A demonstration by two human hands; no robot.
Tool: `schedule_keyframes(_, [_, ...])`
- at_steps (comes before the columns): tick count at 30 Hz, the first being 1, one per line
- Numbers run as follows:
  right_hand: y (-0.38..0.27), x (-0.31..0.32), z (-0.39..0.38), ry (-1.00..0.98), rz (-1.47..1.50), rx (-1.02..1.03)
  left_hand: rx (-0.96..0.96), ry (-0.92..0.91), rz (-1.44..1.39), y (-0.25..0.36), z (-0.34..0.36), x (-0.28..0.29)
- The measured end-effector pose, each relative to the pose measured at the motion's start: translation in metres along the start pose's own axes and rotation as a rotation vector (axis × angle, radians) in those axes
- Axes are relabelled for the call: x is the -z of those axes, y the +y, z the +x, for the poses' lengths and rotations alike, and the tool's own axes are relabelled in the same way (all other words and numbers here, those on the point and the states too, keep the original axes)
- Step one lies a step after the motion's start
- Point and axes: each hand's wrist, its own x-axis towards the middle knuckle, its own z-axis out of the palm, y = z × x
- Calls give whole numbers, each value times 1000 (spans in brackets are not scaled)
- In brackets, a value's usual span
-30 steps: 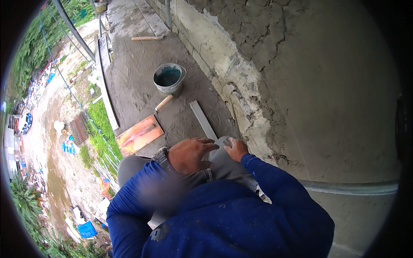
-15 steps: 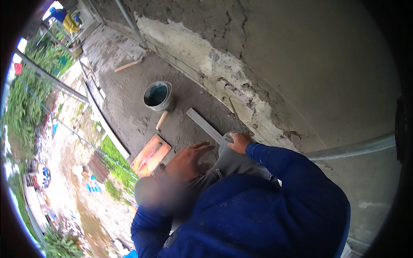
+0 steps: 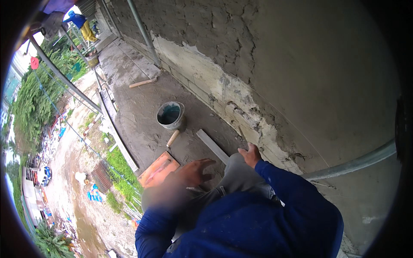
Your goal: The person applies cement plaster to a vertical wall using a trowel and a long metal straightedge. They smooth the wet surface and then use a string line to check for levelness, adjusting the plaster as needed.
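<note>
I am squatting with my knees bent, in grey trousers. My left hand [image 3: 198,173] hangs over the floor between my knees, its fingers spread and nothing in them. My right hand [image 3: 251,155] is beside my right knee, thumb and forefinger apart, with no object seen in it. In front of my left hand lies an orange-red board [image 3: 158,170], smeared with mortar. A tool with a wooden handle [image 3: 173,139] lies just past it; its working end is hard to make out. A long grey straightedge [image 3: 212,145] stretches ahead from my right knee.
A mortar-stained bucket [image 3: 181,121] stands ahead, with dark contents. On the right rises a partly plastered wall [image 3: 318,77]; a metal pipe [image 3: 352,161] juts by my right arm. A wooden stick [image 3: 143,83] lies farther on. The platform's edge [image 3: 118,139] drops off leftward. Another person [image 3: 81,26] is far ahead.
The view has tilted, so the platform sits lower and farther right. My right hand has come off the knee, its fingers now apart. My left hand remains between my knees.
</note>
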Motion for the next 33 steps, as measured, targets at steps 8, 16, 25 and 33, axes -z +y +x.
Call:
schedule_keyframes(8, [-187, 71, -89, -294, 793, 109, -143, 182, 76, -47, 30, -40])
schedule_keyframes(16, [-264, 39, -111, -338, 731, 470, -348, 315, -287, -11, 59, -37])
schedule_keyframes(25, [-193, 124, -60, -108, 284, 749, -373, 365, -413, -3, 50, -28])
schedule_keyframes(33, [-176, 363, -98, 1219, -553, 550, -358, 405, -491, -58, 48, 2])
